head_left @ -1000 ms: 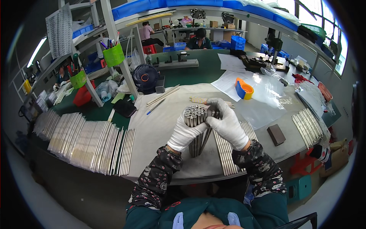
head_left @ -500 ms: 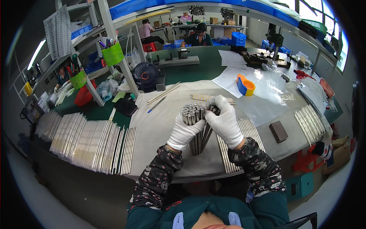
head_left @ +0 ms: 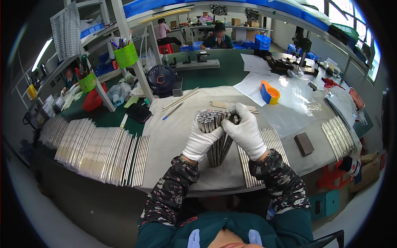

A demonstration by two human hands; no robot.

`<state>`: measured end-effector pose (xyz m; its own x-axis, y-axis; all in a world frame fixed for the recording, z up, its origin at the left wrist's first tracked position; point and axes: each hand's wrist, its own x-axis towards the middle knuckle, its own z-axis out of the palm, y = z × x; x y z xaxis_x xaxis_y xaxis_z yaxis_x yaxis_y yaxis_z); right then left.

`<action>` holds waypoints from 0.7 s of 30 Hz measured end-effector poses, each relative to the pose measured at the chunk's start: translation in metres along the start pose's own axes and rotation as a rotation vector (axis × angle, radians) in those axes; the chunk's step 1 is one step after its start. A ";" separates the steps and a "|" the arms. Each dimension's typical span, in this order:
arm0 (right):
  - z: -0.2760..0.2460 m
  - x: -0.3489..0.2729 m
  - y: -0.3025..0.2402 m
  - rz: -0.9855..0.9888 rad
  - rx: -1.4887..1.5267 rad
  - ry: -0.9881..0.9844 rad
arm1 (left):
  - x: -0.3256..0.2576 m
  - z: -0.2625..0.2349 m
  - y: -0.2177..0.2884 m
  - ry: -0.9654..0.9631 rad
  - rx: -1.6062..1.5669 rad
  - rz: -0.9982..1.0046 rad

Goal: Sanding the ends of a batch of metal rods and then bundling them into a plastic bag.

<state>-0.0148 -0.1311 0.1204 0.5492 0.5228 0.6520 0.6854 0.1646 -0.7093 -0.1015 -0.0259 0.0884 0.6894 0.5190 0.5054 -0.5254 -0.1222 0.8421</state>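
A thick bundle of shiny metal rods stands nearly upright over the cloth-covered table. My left hand, in a white glove, is wrapped round the bundle from the left. On the right side of the bundle, my gloved right hand grips a few rods near their top ends, which lean slightly apart from the others. My fingers partly hide the rods' upper parts. Beside and beneath my right forearm lies a row of metal rods on the cloth.
Wrapped packs of rods line the left edge. More rods lie at the back and far right. A dark block, an orange and blue tape dispenser, a pen and a small fan surround the work area.
The rods at my right hand's fingertips show more of their ends and stand slightly apart from the bundle. The view has shifted slightly. Both hands stay on the rods.
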 end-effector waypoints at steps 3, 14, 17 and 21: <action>-0.001 0.000 0.006 0.050 0.023 -0.021 | -0.002 -0.001 0.003 -0.014 -0.005 0.006; 0.004 0.003 -0.003 0.024 0.227 -0.066 | 0.000 -0.009 -0.008 -0.057 0.060 0.015; 0.002 0.003 -0.003 0.059 0.256 -0.052 | -0.002 -0.001 0.005 0.007 -0.014 -0.059; 0.000 0.004 -0.003 0.050 0.130 -0.037 | -0.003 -0.006 -0.006 0.015 -0.027 -0.030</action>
<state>-0.0144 -0.1298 0.1256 0.5618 0.5630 0.6062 0.5883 0.2433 -0.7712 -0.1033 -0.0221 0.0811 0.6976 0.5349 0.4767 -0.5177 -0.0835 0.8515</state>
